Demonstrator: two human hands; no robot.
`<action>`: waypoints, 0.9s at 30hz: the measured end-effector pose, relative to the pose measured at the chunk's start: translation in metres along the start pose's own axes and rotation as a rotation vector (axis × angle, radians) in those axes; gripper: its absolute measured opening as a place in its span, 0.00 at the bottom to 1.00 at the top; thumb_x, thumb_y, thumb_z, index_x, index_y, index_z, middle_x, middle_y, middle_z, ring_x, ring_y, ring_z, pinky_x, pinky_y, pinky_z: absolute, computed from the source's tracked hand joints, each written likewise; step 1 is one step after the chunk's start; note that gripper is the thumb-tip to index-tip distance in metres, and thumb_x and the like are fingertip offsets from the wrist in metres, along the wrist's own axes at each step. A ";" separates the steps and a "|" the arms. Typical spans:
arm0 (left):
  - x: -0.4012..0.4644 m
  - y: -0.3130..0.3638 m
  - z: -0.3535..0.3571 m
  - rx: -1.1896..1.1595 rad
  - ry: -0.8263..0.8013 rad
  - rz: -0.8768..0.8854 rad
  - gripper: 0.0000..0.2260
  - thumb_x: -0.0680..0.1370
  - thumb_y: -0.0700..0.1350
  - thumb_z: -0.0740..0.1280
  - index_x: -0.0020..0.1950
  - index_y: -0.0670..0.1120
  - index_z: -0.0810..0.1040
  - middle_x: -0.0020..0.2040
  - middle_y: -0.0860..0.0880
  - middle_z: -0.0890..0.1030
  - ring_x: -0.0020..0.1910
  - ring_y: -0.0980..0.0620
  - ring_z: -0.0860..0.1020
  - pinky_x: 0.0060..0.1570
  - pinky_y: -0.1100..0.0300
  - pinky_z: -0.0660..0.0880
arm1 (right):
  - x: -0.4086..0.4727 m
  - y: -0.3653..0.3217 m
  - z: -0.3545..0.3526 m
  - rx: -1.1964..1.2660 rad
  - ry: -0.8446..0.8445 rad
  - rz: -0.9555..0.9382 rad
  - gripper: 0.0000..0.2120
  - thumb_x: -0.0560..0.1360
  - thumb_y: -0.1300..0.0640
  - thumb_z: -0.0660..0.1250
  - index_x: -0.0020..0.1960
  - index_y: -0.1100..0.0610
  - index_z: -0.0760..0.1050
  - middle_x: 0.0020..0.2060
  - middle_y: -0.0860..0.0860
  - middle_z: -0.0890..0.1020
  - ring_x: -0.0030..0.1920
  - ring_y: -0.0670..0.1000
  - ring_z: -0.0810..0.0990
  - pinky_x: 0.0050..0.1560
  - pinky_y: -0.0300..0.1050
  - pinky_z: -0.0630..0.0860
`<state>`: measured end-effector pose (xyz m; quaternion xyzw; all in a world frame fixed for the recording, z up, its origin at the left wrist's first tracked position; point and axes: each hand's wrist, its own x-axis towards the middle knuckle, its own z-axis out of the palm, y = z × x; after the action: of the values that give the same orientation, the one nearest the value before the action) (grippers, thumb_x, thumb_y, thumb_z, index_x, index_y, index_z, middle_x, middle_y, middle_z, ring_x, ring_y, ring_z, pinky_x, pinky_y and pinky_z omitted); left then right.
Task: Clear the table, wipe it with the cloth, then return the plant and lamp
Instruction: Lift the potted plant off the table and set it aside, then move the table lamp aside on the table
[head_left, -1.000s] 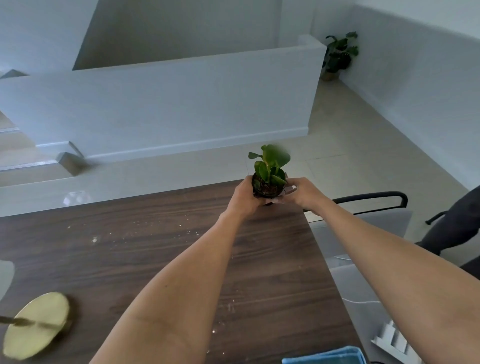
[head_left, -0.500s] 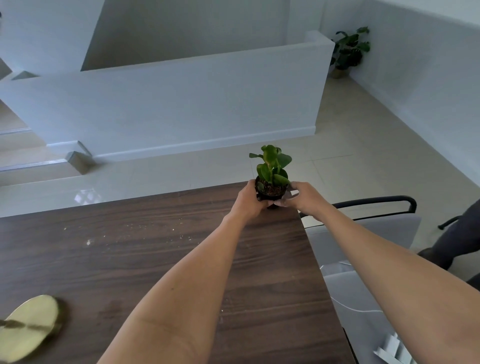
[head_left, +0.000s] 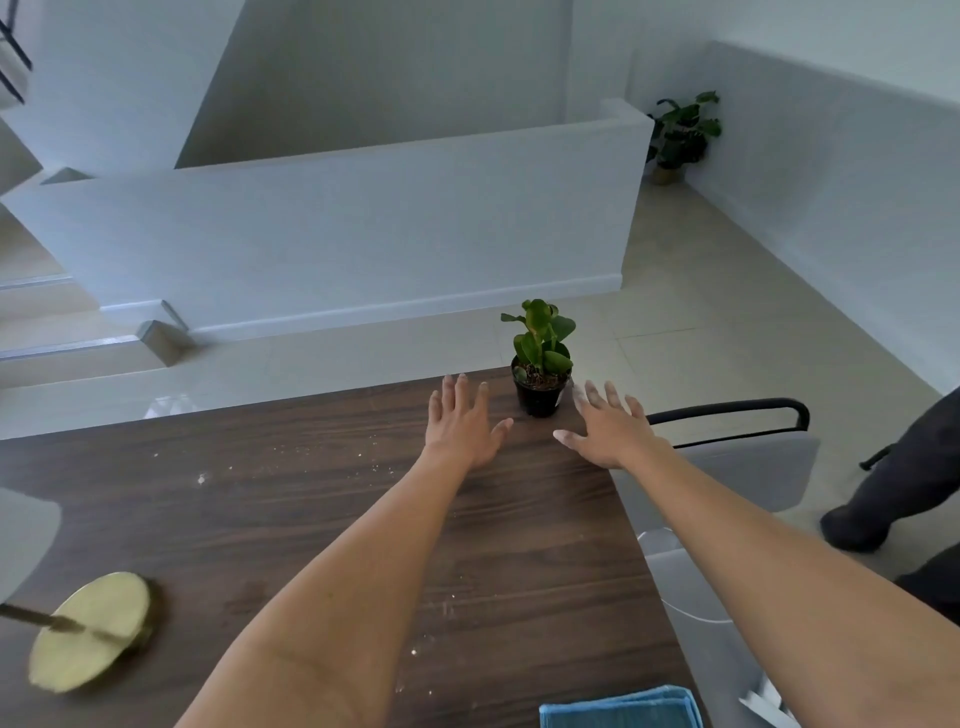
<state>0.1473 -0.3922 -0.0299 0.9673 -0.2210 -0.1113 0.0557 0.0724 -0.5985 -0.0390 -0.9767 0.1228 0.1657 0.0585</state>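
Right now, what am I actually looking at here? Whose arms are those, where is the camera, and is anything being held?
There is no machine here: these are a person's two bare arms, filmed by one wide-angle camera worn on the person's head, looking forward and down. The left hand and right hand are both open with fingers spread, and neither holds anything. Between them, at the far corner of the wooden table, a small potted plant stands upright on its own. At the near left is the round brass base of a lamp, and a blue cloth lies at the near edge. Pale crumbs or specks still dot the wood. Beside the table on the right is a grey chair, and past it part of another person's dark-clothed leg.
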 end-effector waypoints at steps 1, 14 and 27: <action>-0.006 -0.003 -0.002 0.024 0.003 -0.001 0.33 0.83 0.63 0.51 0.82 0.48 0.47 0.81 0.40 0.43 0.80 0.39 0.37 0.77 0.42 0.39 | -0.006 -0.003 -0.001 -0.006 0.000 0.007 0.40 0.81 0.33 0.51 0.83 0.53 0.38 0.82 0.53 0.41 0.81 0.57 0.37 0.79 0.59 0.42; -0.128 -0.071 -0.068 0.130 0.148 -0.022 0.35 0.81 0.67 0.43 0.82 0.48 0.46 0.82 0.40 0.42 0.79 0.40 0.35 0.76 0.41 0.36 | -0.110 -0.117 -0.030 -0.020 0.181 0.011 0.42 0.80 0.30 0.48 0.83 0.53 0.37 0.82 0.54 0.39 0.81 0.58 0.35 0.79 0.59 0.39; -0.273 -0.168 -0.180 0.232 0.366 -0.041 0.36 0.80 0.69 0.40 0.82 0.48 0.46 0.82 0.40 0.42 0.79 0.40 0.35 0.76 0.40 0.34 | -0.209 -0.279 -0.051 -0.044 0.280 -0.136 0.41 0.80 0.31 0.47 0.83 0.52 0.37 0.82 0.53 0.38 0.81 0.58 0.35 0.78 0.59 0.38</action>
<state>0.0203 -0.1111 0.1701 0.9755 -0.1990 0.0914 -0.0191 -0.0305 -0.2918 0.1004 -0.9974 0.0598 0.0261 0.0303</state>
